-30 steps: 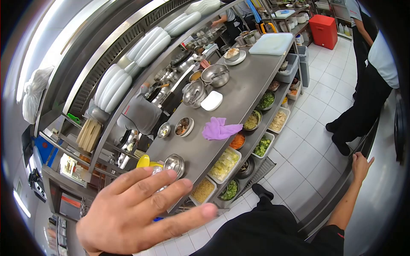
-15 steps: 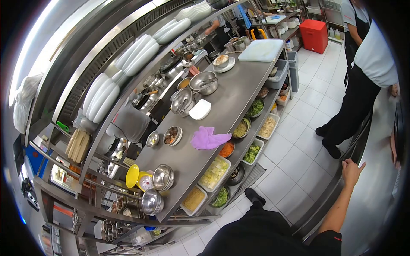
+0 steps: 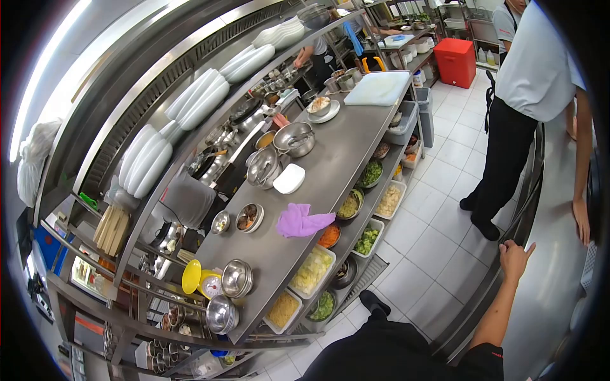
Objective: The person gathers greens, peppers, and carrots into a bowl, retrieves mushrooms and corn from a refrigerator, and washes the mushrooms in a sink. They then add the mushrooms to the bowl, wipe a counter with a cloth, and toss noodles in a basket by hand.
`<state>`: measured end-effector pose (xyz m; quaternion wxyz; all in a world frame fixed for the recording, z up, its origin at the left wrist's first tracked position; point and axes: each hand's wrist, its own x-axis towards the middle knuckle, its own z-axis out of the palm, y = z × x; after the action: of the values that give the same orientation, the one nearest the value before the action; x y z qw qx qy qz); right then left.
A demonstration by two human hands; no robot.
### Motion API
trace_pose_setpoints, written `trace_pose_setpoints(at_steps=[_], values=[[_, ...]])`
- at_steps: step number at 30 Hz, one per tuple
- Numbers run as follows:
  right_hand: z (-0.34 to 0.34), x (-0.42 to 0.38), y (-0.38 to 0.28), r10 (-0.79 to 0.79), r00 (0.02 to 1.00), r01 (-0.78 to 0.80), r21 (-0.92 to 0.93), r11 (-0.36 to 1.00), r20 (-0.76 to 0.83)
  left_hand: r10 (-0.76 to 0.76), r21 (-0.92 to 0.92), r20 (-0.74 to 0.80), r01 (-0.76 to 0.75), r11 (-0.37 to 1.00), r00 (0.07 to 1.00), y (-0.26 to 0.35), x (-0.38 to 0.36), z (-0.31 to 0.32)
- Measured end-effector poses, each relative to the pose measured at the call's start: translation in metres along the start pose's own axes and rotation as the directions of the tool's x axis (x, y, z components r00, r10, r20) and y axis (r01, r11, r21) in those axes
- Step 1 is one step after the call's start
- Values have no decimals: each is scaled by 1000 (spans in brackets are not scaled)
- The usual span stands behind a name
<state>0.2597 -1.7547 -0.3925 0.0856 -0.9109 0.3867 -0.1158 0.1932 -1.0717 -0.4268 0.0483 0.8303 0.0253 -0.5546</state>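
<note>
My right hand is at the right, reaching out from a short black sleeve. It rests at the edge of the steel counter, thumb apart from the other fingers, and I see nothing held in it. My left hand is out of view. Across the aisle stands a steel prep table. On it lie a crumpled purple cloth, a white square dish, steel mixing bowls, stacked steel bowls and a yellow kitchen scale.
A co-worker in a white shirt stands ahead at the right counter, one hand on it. Tubs of chopped vegetables line the shelf below the table. White tiled floor runs between. A red cooler box stands at the far end.
The view has shifted slightly. The co-worker on the right now leans over the counter with an arm down on it. My right hand stays at the counter edge.
</note>
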Motion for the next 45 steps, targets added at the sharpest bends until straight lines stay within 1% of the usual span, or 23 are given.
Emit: trace_pose_setpoints(at_steps=[5, 8, 11, 14, 17, 18, 21, 25, 31, 34, 37, 40, 45], values=[[9, 3, 4, -2, 1000, 1, -34, 999, -10, 18, -26, -18, -19, 999, 1000, 2, 0, -5], [11, 3, 8, -35, 999, 35, -30, 999, -21, 28, -41, -27, -29, 999, 999, 3, 0, -6], [6, 1, 4, -31, 1000, 31, -47, 998, -1, 31, -51, -27, -32, 998, 999, 3, 3, -9], [14, 3, 9, -44, 999, 41, -71, 997, -32, 38, -79, -28, -40, 996, 999, 2, 7, -12], [7, -1, 0, -50, 998, 48, -35, 998, -49, 42, -103, -21, -44, 994, 999, -2, 13, -15], [11, 1, 4, -39, 999, 38, -41, 998, -22, 46, -110, -14, -48, 993, 999, -3, 15, -15], [19, 3, 10, -61, 997, 57, -86, 995, -39, 60, -136, -6, -60, 989, 998, -7, 19, -18], [18, 6, 9, -23, 1000, 25, -134, 991, 13, 79, -168, -2, -79, 983, 997, -8, 18, -20], [22, 10, 14, -1, 998, 9, -140, 990, 60, 90, -193, 8, -87, 977, 996, -9, 21, -22], [21, 7, 11, -18, 1000, 20, -132, 991, 12, 88, -197, 16, -84, 977, 996, -10, 22, -24], [12, 5, 2, -3, 999, 7, -119, 993, 36, 87, -199, 22, -81, 977, 996, -12, 23, -29], [13, 3, 5, -32, 999, 33, -84, 996, 8, 84, -199, 31, -76, 977, 996, -13, 24, -32], [11, 3, 1, -3, 1000, 3, -68, 998, 7, 90, -209, 34, -81, 975, 995, -16, 25, -35]])
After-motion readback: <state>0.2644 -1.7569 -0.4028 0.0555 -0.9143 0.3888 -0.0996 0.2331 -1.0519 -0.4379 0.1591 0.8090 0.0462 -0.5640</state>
